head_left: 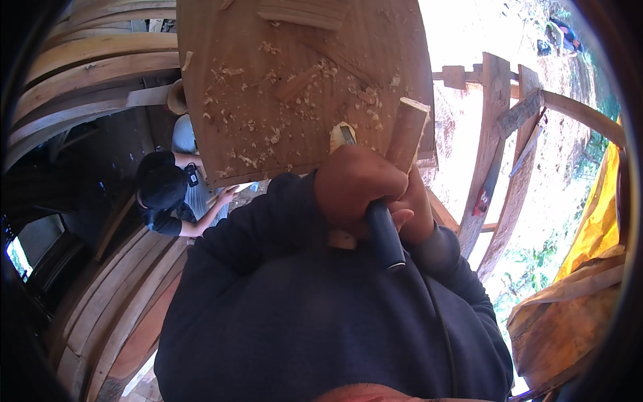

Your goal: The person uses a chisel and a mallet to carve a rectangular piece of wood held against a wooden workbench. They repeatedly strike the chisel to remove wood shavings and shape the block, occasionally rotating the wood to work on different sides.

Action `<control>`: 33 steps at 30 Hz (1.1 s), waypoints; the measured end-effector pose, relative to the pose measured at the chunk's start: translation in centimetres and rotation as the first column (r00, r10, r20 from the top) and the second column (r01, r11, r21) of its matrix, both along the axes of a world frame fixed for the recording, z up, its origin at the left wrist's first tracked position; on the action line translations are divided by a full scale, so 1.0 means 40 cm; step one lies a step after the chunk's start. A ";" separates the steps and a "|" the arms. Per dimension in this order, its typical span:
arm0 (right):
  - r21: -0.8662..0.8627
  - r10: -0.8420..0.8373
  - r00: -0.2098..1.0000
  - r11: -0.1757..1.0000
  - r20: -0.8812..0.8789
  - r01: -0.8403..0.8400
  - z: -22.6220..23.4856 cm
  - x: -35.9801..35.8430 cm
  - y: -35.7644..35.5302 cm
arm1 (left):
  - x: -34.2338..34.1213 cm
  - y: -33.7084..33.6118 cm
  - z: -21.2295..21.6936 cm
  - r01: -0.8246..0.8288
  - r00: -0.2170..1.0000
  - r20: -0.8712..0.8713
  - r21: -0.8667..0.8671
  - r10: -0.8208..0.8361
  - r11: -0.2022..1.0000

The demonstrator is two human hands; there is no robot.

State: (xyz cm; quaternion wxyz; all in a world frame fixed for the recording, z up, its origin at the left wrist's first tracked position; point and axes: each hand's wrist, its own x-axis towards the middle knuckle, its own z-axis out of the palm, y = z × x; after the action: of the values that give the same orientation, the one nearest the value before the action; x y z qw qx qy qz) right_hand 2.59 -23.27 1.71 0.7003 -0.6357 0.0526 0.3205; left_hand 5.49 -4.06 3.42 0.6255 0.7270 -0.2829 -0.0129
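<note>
In front of my chest my two hands meet, close together. My left hand (358,181) is closed in a fist, and a tool with a smooth black handle (385,234) slants out below it toward me. Beyond the fist shows a pale wooden tip with dark metal (344,135); how it joins the handle is hidden. A squared piece of wood (407,134) stands up between the hands, its cut end away from me. Tucked partly behind the left, my right hand (419,204) appears closed beside the wood and handle. Its fingers are mostly covered.
A wooden bench top (234,127) carries curly shavings (251,161) and flat offcuts (301,12). Left of it a co-worker in a dark cap (161,181) bends over. Curved planks (100,74) line the left; a wooden frame (492,134) and yellow tarp (596,208) stand right.
</note>
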 end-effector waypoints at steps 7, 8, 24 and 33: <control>-0.071 -0.022 0.999 0.997 0.035 0.025 0.029 0.009 -0.001 | 0.013 0.016 0.008 -0.079 0.996 -0.037 0.002 0.079 0.997; -0.093 -0.026 0.999 0.995 0.021 0.028 0.041 0.020 -0.001 | 0.013 0.014 0.008 -0.097 0.995 -0.037 -0.013 0.097 0.995; -0.203 -0.238 0.968 0.947 0.081 0.250 0.123 0.047 -0.077 | -0.028 0.009 -0.006 -0.159 0.974 0.153 -0.054 0.166 0.986; -0.232 -0.173 0.976 0.952 0.131 0.200 0.133 0.022 -0.080 | -0.013 0.016 -0.014 -0.156 0.975 0.137 -0.137 0.175 0.978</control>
State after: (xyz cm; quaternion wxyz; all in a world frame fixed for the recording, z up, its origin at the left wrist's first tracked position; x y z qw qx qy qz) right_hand 3.46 -26.49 7.02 0.6458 -0.7257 0.1130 0.2086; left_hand 4.97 -3.42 2.87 0.6458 0.7065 -0.2672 0.1113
